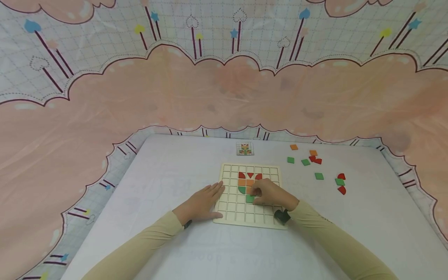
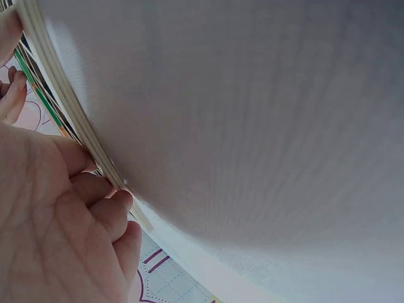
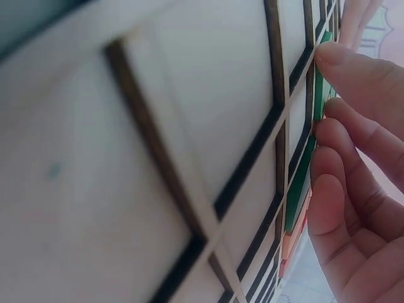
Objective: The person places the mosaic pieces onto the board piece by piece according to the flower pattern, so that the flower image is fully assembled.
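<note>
Faint lettering (image 1: 231,258) on bench (image 1: 150,186), left hand (image 1: 203,202) spread along board (image 1: 238,214) edge; can't tell if right hand (image 1: 271,193) pinches green tile (image 1: 249,198).

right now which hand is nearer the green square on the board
Right. The right hand is at the green square, mostly to its right; the left hand rests at the left edge of the board.

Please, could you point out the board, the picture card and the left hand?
Board (image 1: 250,217), head view: bare lower part.
Picture card (image 1: 245,149), head view: its middle.
Left hand (image 1: 202,200), head view: back of hand.
</note>
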Motion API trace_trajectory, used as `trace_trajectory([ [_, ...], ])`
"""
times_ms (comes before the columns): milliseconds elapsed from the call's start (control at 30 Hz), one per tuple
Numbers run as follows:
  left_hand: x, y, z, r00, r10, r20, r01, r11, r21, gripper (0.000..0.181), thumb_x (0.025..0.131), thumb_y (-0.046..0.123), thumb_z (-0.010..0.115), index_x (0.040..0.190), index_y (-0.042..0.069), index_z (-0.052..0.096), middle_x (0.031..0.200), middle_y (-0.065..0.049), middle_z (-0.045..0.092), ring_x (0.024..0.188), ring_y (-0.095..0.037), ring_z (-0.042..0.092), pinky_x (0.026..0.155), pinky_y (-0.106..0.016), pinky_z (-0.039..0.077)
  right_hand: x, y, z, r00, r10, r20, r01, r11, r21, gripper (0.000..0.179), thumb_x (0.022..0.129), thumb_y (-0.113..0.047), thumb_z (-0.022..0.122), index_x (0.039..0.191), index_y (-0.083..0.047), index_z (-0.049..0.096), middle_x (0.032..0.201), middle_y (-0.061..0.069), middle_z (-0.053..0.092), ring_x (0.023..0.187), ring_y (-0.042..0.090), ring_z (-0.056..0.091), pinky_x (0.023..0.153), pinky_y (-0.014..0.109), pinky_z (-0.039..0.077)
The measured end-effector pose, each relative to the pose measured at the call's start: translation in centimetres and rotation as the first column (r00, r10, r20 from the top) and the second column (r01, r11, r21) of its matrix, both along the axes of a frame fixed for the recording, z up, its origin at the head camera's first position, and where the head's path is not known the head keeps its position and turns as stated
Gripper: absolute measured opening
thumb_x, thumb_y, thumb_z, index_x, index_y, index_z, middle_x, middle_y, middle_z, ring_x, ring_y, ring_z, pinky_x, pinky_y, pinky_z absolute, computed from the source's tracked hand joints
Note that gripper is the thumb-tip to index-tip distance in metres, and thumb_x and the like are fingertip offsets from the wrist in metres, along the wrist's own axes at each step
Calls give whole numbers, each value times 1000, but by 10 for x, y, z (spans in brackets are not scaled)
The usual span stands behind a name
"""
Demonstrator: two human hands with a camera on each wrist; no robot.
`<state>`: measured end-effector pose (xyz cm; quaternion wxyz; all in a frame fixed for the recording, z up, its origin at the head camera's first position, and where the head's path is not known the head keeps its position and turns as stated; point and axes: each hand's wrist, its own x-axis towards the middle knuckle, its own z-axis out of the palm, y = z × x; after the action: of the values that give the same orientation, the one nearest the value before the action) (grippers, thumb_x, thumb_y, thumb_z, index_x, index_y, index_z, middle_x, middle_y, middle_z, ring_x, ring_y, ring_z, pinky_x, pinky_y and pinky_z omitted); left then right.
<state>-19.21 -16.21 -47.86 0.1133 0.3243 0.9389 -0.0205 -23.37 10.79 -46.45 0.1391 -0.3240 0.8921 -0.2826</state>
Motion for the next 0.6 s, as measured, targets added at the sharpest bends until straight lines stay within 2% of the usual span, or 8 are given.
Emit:
trace_trajectory([
  [167,0,0,0,1000,-3,2,3,1000,1,90,89,63,45,150,3,17,158,-13,14,146,-25,19,119,-37,23,-3,5,-2,999,-5,33,5,1000,-14,14,75,-14,79,85,-13,70,80,-6,64,72,6,52,65,18,47],
  [300,0,0,-1,1000,-6,-2,6,1000,-6,90,89,64,43,150,3,17,158,-13,13,146,-25,19,119,-37,23,-9,16,-1,998,9,68,-5,998,-65,14,76,-15,78,88,-12,71,82,-5,67,72,5,55,66,18,49],
  [433,0,0,0,1000,-2,-1,2,1000,-7,91,89,64,44,150,3,17,158,-13,13,146,-25,19,119,-37,22,-16,33,7,996,36,76,-28,993,-112,17,77,-16,76,91,-7,72,82,-1,67,72,5,55,66,19,50],
  [600,-1,0,0,1000,3,4,-3,1000,-10,91,89,64,44,150,3,16,159,-13,13,146,-25,18,119,-37,22,-25,62,22,995,-21,100,32,993,-110,22,79,-17,74,97,-4,71,85,1,66,75,7,54,68,17,50],
])
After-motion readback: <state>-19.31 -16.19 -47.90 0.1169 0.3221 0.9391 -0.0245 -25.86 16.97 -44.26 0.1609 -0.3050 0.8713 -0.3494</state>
